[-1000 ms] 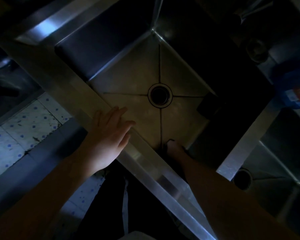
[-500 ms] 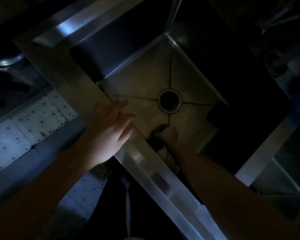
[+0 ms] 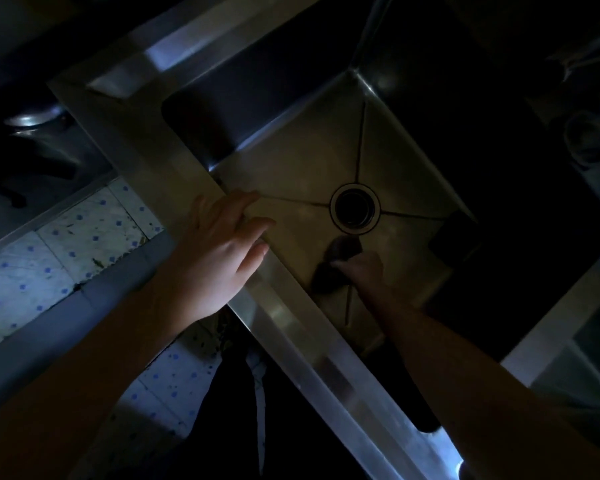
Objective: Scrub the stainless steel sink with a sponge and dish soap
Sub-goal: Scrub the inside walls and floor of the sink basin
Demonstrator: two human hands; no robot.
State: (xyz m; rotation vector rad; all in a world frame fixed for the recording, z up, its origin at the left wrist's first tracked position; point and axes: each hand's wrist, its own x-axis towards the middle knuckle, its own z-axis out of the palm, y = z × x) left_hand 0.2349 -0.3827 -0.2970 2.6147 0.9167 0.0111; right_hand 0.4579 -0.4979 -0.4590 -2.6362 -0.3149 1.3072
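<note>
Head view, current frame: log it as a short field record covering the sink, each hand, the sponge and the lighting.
sink: steel basin, drain at centre of floor
left hand: flat on the near rim, fingers spread, holding nothing
right hand: inside the basin, pressing a dark sponge on the floor just short of the drain
other item: dark block by the right wall, unidentifiable
lighting: very dim

Head view, steeply down into sink (image 3: 174,161)

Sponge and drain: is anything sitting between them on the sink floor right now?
No. In the head view, only bare steel floor separates the sponge under the right hand from the drain.
</note>
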